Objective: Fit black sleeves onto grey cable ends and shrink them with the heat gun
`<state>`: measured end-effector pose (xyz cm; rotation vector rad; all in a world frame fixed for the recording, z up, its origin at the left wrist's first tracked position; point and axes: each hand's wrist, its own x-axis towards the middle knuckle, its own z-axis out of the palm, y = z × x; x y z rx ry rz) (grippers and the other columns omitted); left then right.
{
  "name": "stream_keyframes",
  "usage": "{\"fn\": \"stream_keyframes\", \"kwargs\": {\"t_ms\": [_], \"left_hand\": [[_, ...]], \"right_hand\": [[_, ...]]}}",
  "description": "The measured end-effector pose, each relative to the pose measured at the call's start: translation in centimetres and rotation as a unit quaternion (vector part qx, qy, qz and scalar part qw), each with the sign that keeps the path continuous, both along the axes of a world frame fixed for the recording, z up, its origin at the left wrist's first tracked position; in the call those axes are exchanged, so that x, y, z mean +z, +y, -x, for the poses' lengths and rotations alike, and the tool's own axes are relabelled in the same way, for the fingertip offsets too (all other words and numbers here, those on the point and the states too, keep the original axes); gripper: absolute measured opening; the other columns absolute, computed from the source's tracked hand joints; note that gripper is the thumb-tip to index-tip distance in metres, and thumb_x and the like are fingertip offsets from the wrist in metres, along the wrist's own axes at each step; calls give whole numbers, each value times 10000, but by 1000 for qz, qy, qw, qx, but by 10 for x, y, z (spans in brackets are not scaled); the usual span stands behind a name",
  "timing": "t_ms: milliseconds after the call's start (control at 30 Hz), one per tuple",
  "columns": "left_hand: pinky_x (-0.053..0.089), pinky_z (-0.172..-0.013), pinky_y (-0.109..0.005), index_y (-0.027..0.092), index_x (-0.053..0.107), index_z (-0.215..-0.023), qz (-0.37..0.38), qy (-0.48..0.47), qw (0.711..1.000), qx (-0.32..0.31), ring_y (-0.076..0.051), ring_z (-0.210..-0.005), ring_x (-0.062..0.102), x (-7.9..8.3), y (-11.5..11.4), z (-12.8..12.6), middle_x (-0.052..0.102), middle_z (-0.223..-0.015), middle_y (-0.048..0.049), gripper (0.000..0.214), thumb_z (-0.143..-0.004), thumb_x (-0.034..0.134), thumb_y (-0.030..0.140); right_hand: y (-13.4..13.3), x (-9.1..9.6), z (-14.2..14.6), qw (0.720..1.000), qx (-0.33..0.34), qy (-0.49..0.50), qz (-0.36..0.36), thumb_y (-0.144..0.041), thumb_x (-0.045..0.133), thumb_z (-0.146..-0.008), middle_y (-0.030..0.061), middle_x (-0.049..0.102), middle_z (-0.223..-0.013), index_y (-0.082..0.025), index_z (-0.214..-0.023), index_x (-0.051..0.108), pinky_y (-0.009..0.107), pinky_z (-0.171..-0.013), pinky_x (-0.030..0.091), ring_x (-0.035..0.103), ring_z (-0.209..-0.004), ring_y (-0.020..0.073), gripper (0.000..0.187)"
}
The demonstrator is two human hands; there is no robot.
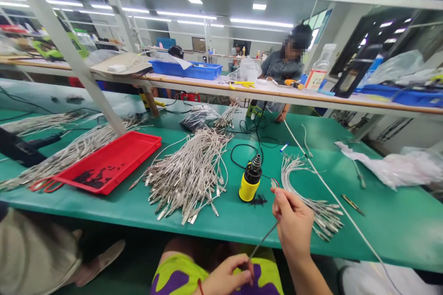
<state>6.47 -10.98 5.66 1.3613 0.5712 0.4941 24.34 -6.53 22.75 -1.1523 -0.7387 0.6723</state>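
My right hand [294,219] is closed in a pinch on a thin grey cable [265,238], just in front of the table edge's right half. A small pale end with fine wires [274,183] sticks up above its fingertips. Lower down, over my lap, my left hand [230,274] has its fingers closed on the same cable. Beside the right hand a yellow and black heat gun [249,186] stands nozzle up. Short black tube pieces [259,200] lie at its foot. A bundle of white cables with metal plugs [323,214] lies right of my hand.
A large heap of white cables [190,170] lies left of the heat gun. Further left is a red tray [138,152] holding small black pieces. A white cord [325,177] crosses the green table [398,226]. Across the table, another person [285,62] works behind the raised shelf [207,84].
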Motion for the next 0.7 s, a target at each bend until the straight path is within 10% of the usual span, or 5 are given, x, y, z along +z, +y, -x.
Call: {"fn": "stream_keyframes", "kwargs": {"t_ms": [167,300,500,700], "left_hand": [[464,-739,-277,179,647,-861,3,43,995,87,-175,-760,577,-29,2,17,603,-767,-5,506,-921,577,676],[460,-771,-295,184,742,-863,-94,73,983,138,-208,-815,607,-15,7,27,657,-794,-48,527,-986,485,627],[471,-705,-262,183,682,-767,-150,23,941,303,-174,-740,628,95,27,42,668,-755,-48,403,-1035,509,429],[463,-549,-168,251,661,-1141,-55,-151,919,361,-98,-613,616,194,41,35,697,-805,2,253,-919,736,348]], "right_hand": [[34,13,-12,999,-30,-26,-1,-458,814,-825,-23,517,-581,-129,-939,794,237,-433,315,424,-509,100,349],[43,18,-12,998,-41,-44,-4,-456,798,-844,-24,514,-583,-134,-940,792,239,-437,311,426,-510,102,337],[6,9,8,994,62,-80,44,-424,775,-868,-18,536,-562,-152,-978,795,256,-442,343,455,-492,126,294],[-32,14,33,969,197,-132,73,-340,714,-933,-12,564,-570,-184,-953,795,254,-503,408,510,-516,135,177]]}}
